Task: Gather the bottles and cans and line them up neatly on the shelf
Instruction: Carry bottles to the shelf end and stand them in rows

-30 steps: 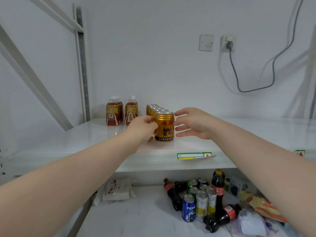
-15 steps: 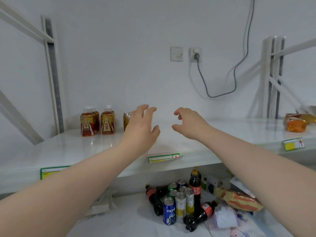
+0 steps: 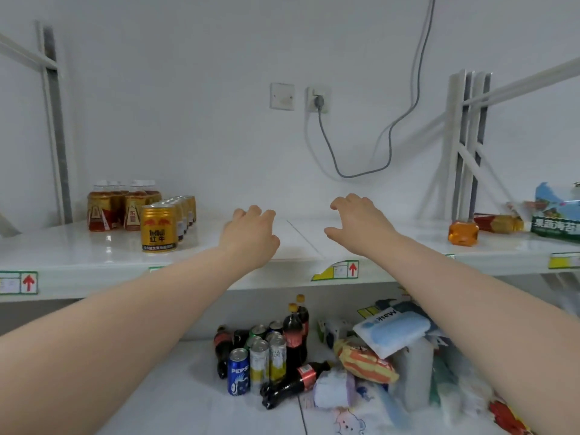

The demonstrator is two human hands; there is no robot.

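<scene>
Nearest to me, low down on the lower shelf (image 3: 163,400), the waiting drinks stand and lie in a loose bunch: a blue Pepsi can (image 3: 238,371) at the front, two pale slim cans (image 3: 267,360) just beside it, green-topped cans behind them, and dark cola bottles (image 3: 295,332), two upright, one lying on its side toward the right with its red label up. Touching that bunch on the right is a heap of other goods, among them an orange snack bag (image 3: 365,362) and a blue mask pack (image 3: 390,332).

Above these, both my forearms reach forward over the front edge of the upper shelf (image 3: 78,255), which carries green and yellow price tags with red arrows. My left hand (image 3: 249,238) hovers over the bare middle of that shelf, fingers curled loosely downward, holding nothing. My right hand (image 3: 357,224) hangs near it, well apart from any can, fingers spread and bent like a claw, also empty.

Farther left on the upper shelf, a gold Red Bull can (image 3: 158,227) heads a straight file of like cans running back toward the wall. Just beside that file, to its left, stand amber tea bottles (image 3: 117,205) with white caps, in rows. Far right, an orange bottle (image 3: 464,232) lies on its side near a green and blue package (image 3: 557,215).

On the wall behind, a grey cable (image 3: 389,136) hangs from a socket.
</scene>
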